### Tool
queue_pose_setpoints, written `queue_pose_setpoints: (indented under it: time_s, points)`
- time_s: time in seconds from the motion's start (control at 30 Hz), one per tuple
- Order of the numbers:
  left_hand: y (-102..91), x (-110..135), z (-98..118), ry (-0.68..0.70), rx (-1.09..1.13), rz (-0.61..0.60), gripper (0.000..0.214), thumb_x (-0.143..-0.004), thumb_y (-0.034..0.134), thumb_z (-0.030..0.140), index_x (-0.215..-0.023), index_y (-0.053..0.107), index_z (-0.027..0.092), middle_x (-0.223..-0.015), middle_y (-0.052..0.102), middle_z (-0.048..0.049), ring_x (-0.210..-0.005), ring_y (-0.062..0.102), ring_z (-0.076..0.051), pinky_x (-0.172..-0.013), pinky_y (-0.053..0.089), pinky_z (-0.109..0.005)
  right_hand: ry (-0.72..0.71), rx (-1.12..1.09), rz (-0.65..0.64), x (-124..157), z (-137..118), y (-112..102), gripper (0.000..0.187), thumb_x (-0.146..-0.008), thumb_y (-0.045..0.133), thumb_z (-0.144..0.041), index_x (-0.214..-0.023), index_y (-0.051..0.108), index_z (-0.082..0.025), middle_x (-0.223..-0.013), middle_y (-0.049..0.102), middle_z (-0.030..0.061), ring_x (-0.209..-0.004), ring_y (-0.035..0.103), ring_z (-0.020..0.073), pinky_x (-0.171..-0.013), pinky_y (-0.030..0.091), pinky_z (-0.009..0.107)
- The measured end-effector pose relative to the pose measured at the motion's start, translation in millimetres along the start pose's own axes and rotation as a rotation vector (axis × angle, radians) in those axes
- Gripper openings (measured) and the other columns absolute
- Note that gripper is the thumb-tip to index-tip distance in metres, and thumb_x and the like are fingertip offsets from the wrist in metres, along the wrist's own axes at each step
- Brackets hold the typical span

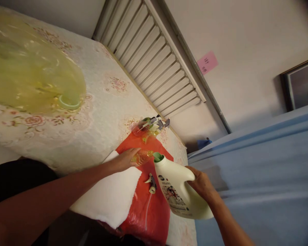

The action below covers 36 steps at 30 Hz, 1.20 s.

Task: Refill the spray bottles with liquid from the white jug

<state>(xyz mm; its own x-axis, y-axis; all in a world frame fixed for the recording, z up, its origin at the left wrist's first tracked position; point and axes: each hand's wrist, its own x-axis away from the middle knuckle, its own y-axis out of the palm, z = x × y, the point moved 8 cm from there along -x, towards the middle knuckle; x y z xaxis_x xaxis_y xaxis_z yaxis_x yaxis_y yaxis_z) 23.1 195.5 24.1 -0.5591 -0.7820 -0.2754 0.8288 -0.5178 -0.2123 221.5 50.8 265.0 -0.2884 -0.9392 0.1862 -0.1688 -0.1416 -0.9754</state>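
Observation:
My right hand grips the handle of a large cream jug, which is tipped so that its green-lined mouth meets the neck of a small clear bottle. That amber-tinted clear bottle is in my left hand, its neck turned toward the jug. Whether liquid is flowing cannot be made out. Below them a loose spray trigger head with a long thin tube lies on a red plastic sheet. A folded white cloth is beside it, under my left forearm.
Spray bottles stand near the back edge of the floral-covered table. A big translucent yellow bag with a green ring-shaped item lies at left. A white radiator runs behind; a blue curtain-like cloth hangs at right.

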Motion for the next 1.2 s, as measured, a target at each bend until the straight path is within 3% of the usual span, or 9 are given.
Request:
queue_pose_setpoints:
  time_s: [0.4, 0.63, 0.83, 1.2]
  points:
    - [-1.3, -0.9, 0.5, -0.004, -0.003, 0.019, 0.071, -0.071, 0.073, 0.030, -0.137, 0.048, 0.027, -0.135, 0.059, -0.0082, -0.126, 0.054, -0.033, -0.107, 0.042, -0.042, -0.011, 0.002, 0.004, 1.1, -5.3, -1.8, 0.039, -0.071, 0.053, -0.020, -0.105, 0.071, -0.022, -0.084, 0.075, -0.0007, -0.083, 0.069, 0.0229, -0.071, 0.049, 0.027]
    - [-1.8, -0.5, 2.5, -0.003, -0.020, 0.001, 0.075, -0.071, 0.074, 0.033, -0.140, 0.046, 0.020, -0.138, 0.056, -0.0139, -0.128, 0.053, -0.034, -0.108, 0.040, -0.042, -0.010, 0.022, 0.001, -0.1, -5.1, -1.9, 0.041, -0.068, 0.051, -0.018, -0.105, 0.070, -0.021, -0.087, 0.075, 0.0004, -0.083, 0.069, 0.0231, -0.073, 0.050, 0.028]
    - [-2.0, -1.2, 1.6, -0.012, -0.004, 0.001, 0.073, -0.070, 0.074, 0.033, -0.138, 0.049, 0.025, -0.136, 0.059, -0.0084, -0.126, 0.054, -0.034, -0.106, 0.043, -0.040, -0.002, 0.024, -0.002, -0.4, -3.5, -1.5, 0.041, -0.070, 0.052, -0.020, -0.107, 0.070, -0.021, -0.086, 0.075, 0.0005, -0.084, 0.070, 0.0235, -0.071, 0.050, 0.027]
    - [-2.8, 0.6, 2.3, -0.023, 0.000, 0.000, 0.074, -0.071, 0.074, 0.034, -0.139, 0.047, 0.025, -0.139, 0.057, -0.0087, -0.129, 0.052, -0.033, -0.109, 0.040, -0.041, 0.002, 0.028, -0.010, 0.8, -4.5, -2.2, 0.041, -0.069, 0.051, -0.019, -0.106, 0.070, -0.022, -0.086, 0.075, -0.0002, -0.084, 0.070, 0.0231, -0.074, 0.050, 0.029]
